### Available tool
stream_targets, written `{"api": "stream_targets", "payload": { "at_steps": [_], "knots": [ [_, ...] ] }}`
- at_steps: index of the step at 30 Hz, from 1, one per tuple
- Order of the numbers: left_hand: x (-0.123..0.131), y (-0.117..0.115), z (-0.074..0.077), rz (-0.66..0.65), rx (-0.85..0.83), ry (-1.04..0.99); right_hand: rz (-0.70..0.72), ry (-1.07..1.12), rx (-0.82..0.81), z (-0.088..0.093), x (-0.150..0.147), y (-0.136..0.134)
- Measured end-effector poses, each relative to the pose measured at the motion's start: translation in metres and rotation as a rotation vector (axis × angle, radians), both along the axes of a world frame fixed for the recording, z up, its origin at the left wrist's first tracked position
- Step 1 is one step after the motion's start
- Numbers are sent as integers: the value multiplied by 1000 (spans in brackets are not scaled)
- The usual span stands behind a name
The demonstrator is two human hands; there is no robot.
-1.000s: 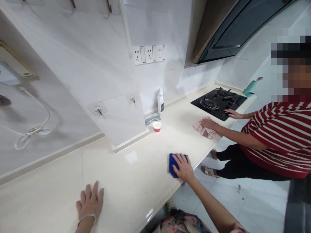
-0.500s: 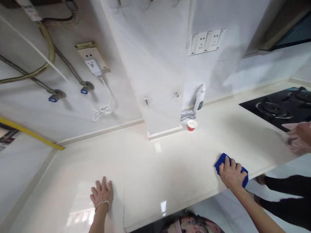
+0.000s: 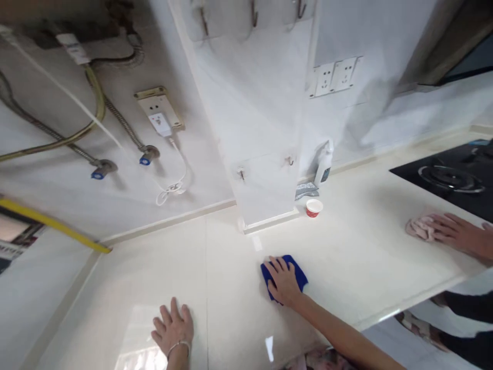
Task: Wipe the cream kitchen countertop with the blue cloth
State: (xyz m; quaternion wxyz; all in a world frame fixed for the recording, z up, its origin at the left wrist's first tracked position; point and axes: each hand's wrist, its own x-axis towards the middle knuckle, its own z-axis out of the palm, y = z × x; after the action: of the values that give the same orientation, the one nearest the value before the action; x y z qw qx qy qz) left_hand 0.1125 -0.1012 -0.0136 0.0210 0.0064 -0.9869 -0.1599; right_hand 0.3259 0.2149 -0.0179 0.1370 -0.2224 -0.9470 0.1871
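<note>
My right hand [image 3: 284, 281] presses flat on a blue cloth [image 3: 298, 273] in the middle of the cream countertop [image 3: 231, 288]. My left hand [image 3: 174, 329], a thin bangle on its wrist, lies palm down with fingers spread on the bare counter near the front edge; it holds nothing. At the right, another person's hand [image 3: 456, 234] rests on a pink cloth [image 3: 420, 227] beside the black gas hob [image 3: 450, 177].
A small red-and-white cup [image 3: 314, 207], a grey sponge [image 3: 306, 190] and a white spray bottle [image 3: 324, 164] stand by a white wall column [image 3: 258, 128]. Pipes with blue valves [image 3: 144, 155], a plugged socket [image 3: 159, 110] and a yellow pipe [image 3: 54, 224] run along the left wall.
My right hand has slid the blue cloth left across the counter, from near the front right edge to the middle. The other person's hand with the pink cloth has come further into view. My left hand stays put.
</note>
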Motion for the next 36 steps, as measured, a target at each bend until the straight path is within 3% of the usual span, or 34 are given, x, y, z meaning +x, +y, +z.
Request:
{"api": "stream_targets", "payload": {
  "at_steps": [3, 5, 7, 8, 12, 15, 19, 24, 27, 33, 36],
  "knots": [
    [6, 26, -1, -75, 54, 27, 0, 298, -168, -3, -6, 12],
    [19, 59, -5, -258, 84, 21, -118, 471, -268, -13, 15, 26],
    [40, 103, -14, -553, 253, -17, -203, 539, -346, -26, 49, 39],
    [52, 127, -19, -614, 281, -41, -225, 544, -370, -32, 69, 44],
    [91, 209, -34, -724, 344, -114, -260, 531, -395, -47, 135, 46],
    [105, 236, -33, -749, 389, -126, -251, 539, -407, -56, 155, 39],
    [105, 228, -16, -774, 444, -178, -241, 558, -379, -63, 153, 37],
    [88, 189, 10, -675, 511, -203, -236, 573, -359, -70, 151, 38],
    [62, 159, 24, -584, 526, -176, -228, 558, -351, -74, 154, 39],
    [-14, 107, 58, -486, 436, -127, -234, 520, -292, -73, 154, 41],
    [-37, 94, 62, -490, 408, -49, -239, 515, -257, -72, 155, 41]
  ]
}}
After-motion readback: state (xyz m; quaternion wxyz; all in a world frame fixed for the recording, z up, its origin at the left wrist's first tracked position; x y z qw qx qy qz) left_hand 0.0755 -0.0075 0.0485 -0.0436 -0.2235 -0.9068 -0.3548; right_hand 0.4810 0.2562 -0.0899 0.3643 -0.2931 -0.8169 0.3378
